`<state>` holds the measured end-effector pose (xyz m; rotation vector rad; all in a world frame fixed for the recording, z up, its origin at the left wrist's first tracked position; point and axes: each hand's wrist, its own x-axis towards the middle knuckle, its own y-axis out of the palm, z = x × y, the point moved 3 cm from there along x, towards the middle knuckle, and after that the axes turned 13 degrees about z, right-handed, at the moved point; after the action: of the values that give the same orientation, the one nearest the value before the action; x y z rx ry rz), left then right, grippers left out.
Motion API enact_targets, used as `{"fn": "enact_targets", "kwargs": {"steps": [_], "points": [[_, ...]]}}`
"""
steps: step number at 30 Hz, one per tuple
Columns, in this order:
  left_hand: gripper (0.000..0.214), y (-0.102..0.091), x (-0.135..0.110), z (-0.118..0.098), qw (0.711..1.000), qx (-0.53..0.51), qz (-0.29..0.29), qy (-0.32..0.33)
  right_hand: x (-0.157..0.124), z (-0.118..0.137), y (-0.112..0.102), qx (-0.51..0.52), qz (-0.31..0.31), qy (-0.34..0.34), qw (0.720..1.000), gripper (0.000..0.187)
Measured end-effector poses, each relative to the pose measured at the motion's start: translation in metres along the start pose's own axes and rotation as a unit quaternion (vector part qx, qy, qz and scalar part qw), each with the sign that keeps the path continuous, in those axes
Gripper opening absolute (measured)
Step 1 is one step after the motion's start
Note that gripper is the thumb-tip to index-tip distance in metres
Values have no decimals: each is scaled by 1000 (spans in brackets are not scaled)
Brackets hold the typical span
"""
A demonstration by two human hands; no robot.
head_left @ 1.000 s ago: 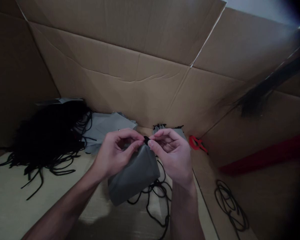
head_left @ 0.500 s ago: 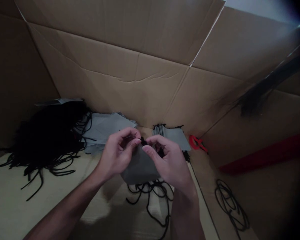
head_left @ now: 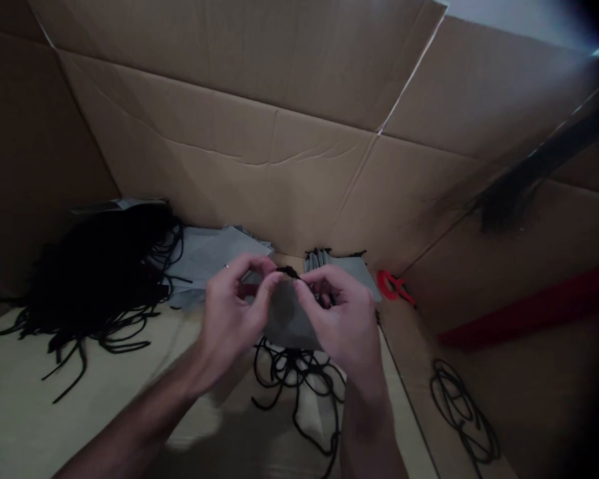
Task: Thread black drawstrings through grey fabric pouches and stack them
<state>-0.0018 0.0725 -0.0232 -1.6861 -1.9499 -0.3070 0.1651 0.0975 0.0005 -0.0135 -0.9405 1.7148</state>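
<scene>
Both hands meet in the middle of the head view, pinching a short black cord (head_left: 288, 271) between thumbs and fingers. My left hand (head_left: 234, 303) grips its left side, and my right hand (head_left: 342, 316) grips its right side close by. Just below the fingertips a grey flat piece (head_left: 292, 322) hangs, partly covered by my right hand; whether the cord is fixed to it I cannot tell. Beneath it, loose loops of black cord (head_left: 297, 382) lie on the pale surface (head_left: 199, 426).
A large heap of black cords (head_left: 100, 273) lies at the left, beside grey sheets (head_left: 214, 249). A stack of grey pieces with cords (head_left: 352, 269) stands behind my right hand, near red-handled scissors (head_left: 395, 286). Coiled black cord (head_left: 462, 412) lies right. Cardboard walls (head_left: 259, 133) rise behind.
The black cord at my fingertips is now stretched more sideways. The grey piece hangs slightly higher, and more of the cord loops below shows.
</scene>
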Motion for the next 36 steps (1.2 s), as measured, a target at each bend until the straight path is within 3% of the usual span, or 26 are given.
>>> {"fn": "enact_targets", "kwargs": {"steps": [3, 6, 12, 17, 19, 21, 23, 26, 36], "points": [[27, 20, -12, -1, 998, 20, 57, -11, -1, 0, 7, 9, -65, 5, 998, 10], [38, 28, -18, -1, 996, 42, 72, 18, -3, -2, 12, 47, -65, 1, 997, 9], [19, 11, -7, 6, 998, 41, 39, 27, -4, -2, 5, 152, 46, -45, 986, 15], [15, 1, 0, -4, 988, 79, 102, 83, -4, -3, -6, 185, 0, -62, 981, 19], [17, 0, 0, -9, 981, 97, 128, 114, -3, -5, -6, 183, 19, -70, 980, 23], [19, 1, 1, -13, 976, 101, 145, 129, -2, -7, -4, 179, 37, -68, 981, 13], [21, 1, 1, -15, 975, 96, 156, 130, -2, -9, -4, 179, 41, -65, 981, 1], [21, 2, 1, -16, 974, 92, 172, 112, -2, -8, -4, 188, 37, -67, 979, 10], [23, 0, 2, -16, 968, 97, 211, 90, -1, -7, -2, 218, 37, -59, 973, 15]]}}
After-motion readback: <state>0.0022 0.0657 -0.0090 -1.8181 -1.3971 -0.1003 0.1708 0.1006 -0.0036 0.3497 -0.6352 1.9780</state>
